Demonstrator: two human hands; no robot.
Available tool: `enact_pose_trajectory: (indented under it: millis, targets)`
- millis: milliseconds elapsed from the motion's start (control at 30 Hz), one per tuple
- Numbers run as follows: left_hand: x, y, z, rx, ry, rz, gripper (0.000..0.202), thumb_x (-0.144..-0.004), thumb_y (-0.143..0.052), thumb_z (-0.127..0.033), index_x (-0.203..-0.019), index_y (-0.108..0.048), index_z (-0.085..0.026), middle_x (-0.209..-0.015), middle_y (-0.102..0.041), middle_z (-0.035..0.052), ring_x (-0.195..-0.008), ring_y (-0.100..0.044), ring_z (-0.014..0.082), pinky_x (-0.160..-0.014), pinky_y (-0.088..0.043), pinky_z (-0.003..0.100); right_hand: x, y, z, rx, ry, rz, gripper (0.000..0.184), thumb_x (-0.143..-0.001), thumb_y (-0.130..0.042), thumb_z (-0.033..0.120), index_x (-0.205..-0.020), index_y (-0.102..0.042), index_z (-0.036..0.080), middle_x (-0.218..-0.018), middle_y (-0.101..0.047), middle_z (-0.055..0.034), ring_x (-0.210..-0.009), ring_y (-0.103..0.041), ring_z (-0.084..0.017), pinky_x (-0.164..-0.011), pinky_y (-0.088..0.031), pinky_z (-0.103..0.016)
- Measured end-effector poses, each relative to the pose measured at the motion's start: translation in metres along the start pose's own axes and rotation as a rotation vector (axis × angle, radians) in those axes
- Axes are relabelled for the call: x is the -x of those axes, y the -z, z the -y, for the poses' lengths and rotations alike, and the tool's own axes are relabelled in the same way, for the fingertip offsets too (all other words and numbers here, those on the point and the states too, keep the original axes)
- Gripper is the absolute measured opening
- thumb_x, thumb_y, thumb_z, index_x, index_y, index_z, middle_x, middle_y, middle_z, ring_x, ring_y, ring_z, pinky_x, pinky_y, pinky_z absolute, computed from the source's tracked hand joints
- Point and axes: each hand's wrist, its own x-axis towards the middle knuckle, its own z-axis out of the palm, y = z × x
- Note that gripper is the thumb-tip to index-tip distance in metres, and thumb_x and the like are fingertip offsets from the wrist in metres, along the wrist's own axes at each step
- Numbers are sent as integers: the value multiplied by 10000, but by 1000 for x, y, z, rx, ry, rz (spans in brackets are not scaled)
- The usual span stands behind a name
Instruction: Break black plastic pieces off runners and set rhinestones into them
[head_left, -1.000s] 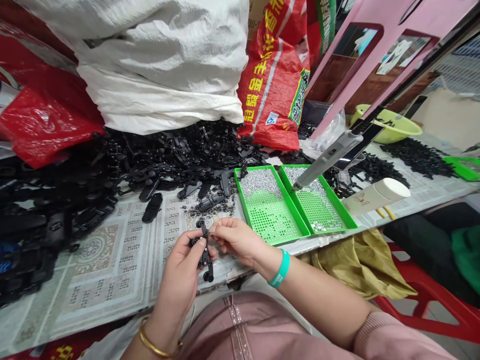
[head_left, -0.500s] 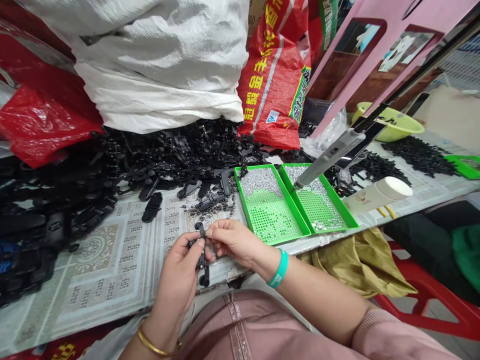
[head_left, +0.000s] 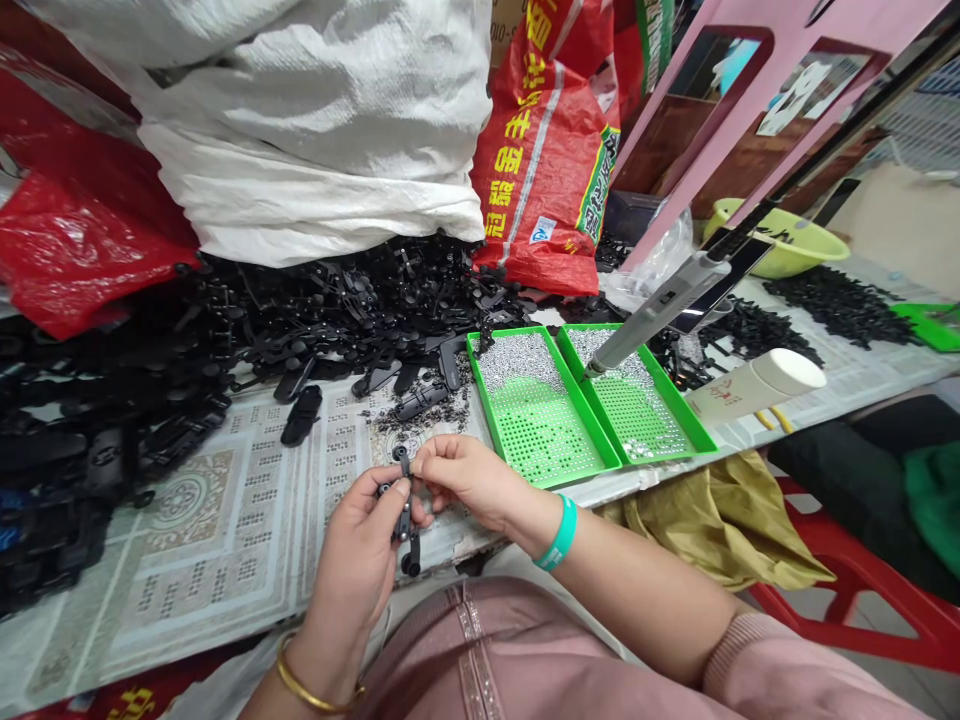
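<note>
My left hand (head_left: pixel 360 550) grips a small black plastic part (head_left: pixel 406 520) upright over the table's near edge, fingers curled round it. My right hand (head_left: pixel 465 475) is pinched at the top of the same part, thumb and forefinger pressed together on something too small to make out. Just to the right lie two green perforated trays (head_left: pixel 541 425) (head_left: pixel 645 415) strewn with tiny silver pieces. A grey pen-like tool (head_left: pixel 652 310) rests with its tip in the right-hand tray. A big heap of black plastic parts (head_left: pixel 247 330) fills the table behind and to the left.
A white woven sack (head_left: pixel 300 130) and red bags (head_left: pixel 547 150) stand behind the heap. A cream tube (head_left: pixel 750 388) lies right of the trays. Farther right are a yellow-green bowl (head_left: pixel 795 245), more black parts (head_left: pixel 840 305), another green tray (head_left: pixel 930 325), and a red stool (head_left: pixel 862 600) below.
My hands have stayed together on the black part; the part sits slightly lower in my left hand and my right fingers have closed in on its top.
</note>
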Motion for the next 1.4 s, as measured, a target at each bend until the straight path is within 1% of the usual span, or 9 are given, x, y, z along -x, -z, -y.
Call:
enact_pose_trajectory:
  millis: [267, 433, 533, 633, 800, 933, 1133, 1300, 1400]
  targets:
    - [2, -3, 0, 34, 75, -21, 278, -584, -724, -281, -786, -570, -167, -497, -575, -33, -521, -558, 127, -510, -410, 229, 2, 1, -3, -71, -26, -64, 277, -665, -695, 353, -684, -519, 139, -511, -591, 30, -390, -545, -65, -402, -395, -152]
    - [0, -1, 3, 53, 89, -5, 299, -592, -739, -306, -794, -571, -163, -539, -597, -25, -536, -555, 119, -493, -396, 211, 3, 1, -7, -26, 21, -106, 254, -687, -672, 344, -689, -512, 146, -512, -602, 23, -401, -554, -65, -408, -394, -147]
    - [-1, 1, 5, 46, 84, 13, 279, -612, -730, -308, -788, -570, -161, -513, -580, -25, -543, -552, 123, -497, -400, 211, 3, 1, -10, -28, 55, -135, 263, -686, -681, 351, -708, -517, 147, -523, -601, 27, -414, -561, -68, -415, -401, -151]
    - [-3, 1, 6, 46, 80, 31, 252, -636, -710, -306, -785, -569, -160, -481, -557, -27, -527, -529, 118, -502, -408, 217, 2, 1, -13, -42, 87, -126, 303, -664, -706, 379, -709, -512, 150, -528, -600, 30, -436, -587, -85, -425, -420, -161]
    - [-4, 0, 6, 78, 114, 55, 233, -654, -687, -291, -805, -572, -156, -510, -563, -26, -511, -494, 103, -513, -427, 228, 5, 1, -17, -76, 121, -59, 350, -686, -692, 441, -746, -481, 167, -484, -621, 25, -384, -558, -84, -422, -430, -173]
    - [-3, -1, 5, 84, 133, 64, 227, -652, -679, -275, -811, -578, -149, -501, -549, -28, -517, -479, 97, -505, -420, 212, 6, 1, -22, -55, 175, -111, 354, -684, -705, 435, -746, -480, 169, -471, -609, 35, -396, -559, -82, -427, -432, -171]
    - [-1, -1, 5, 81, 132, 44, 243, -625, -696, -271, -797, -575, -149, -525, -567, -28, -514, -481, 90, -490, -405, 200, 5, 2, -26, -182, 135, -107, 353, -653, -734, 406, -706, -492, 156, -540, -609, 42, -437, -598, -94, -411, -441, -170]
    - [-2, -2, 6, 49, 83, 28, 227, -625, -690, -278, -780, -580, -155, -471, -545, -28, -502, -478, 100, -485, -397, 205, 7, 2, -23, -98, 185, -82, 339, -688, -707, 420, -720, -483, 167, -474, -617, 29, -401, -563, -86, -423, -434, -172]
    - [-2, -3, 7, 59, 81, 21, 206, -622, -685, -270, -757, -579, -157, -464, -538, -30, -493, -476, 102, -488, -400, 213, 7, 1, -23, -99, 168, -94, 350, -681, -707, 434, -714, -480, 170, -466, -616, 30, -386, -547, -81, -419, -419, -172]
